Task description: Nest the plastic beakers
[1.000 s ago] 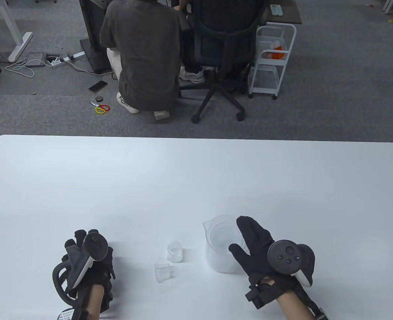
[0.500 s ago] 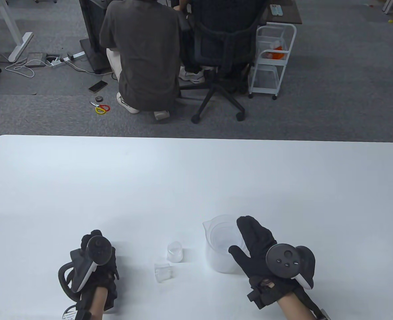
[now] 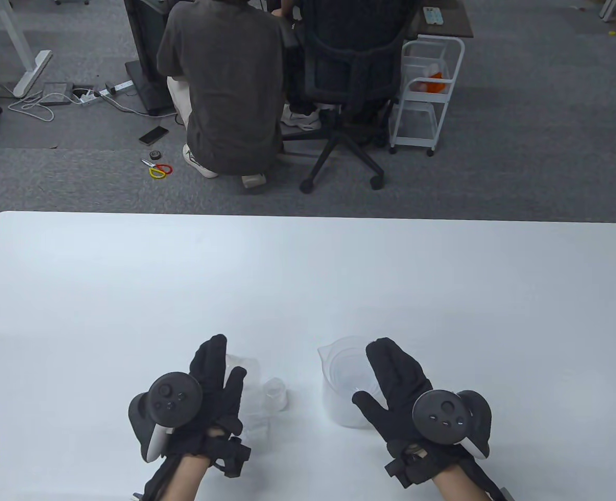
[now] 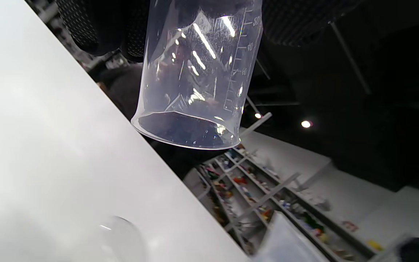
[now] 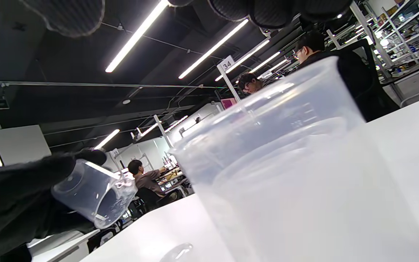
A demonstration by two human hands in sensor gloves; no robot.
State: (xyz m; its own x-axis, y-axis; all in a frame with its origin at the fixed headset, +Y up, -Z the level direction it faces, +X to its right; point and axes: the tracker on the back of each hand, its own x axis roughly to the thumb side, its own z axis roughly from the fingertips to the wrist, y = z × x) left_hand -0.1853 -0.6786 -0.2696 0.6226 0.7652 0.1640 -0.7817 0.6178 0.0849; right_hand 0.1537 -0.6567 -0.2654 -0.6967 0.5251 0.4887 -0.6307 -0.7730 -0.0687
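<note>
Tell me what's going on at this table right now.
A person in sensor gloves is nesting clear plastic beakers. The left hand holds a medium beaker lifted off the white table. The right hand rests against the large beaker, which already has another inside. A small beaker waits between them.

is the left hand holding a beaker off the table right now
Yes, the left hand grips a clear beaker tilted in the air, above the white table.
</note>
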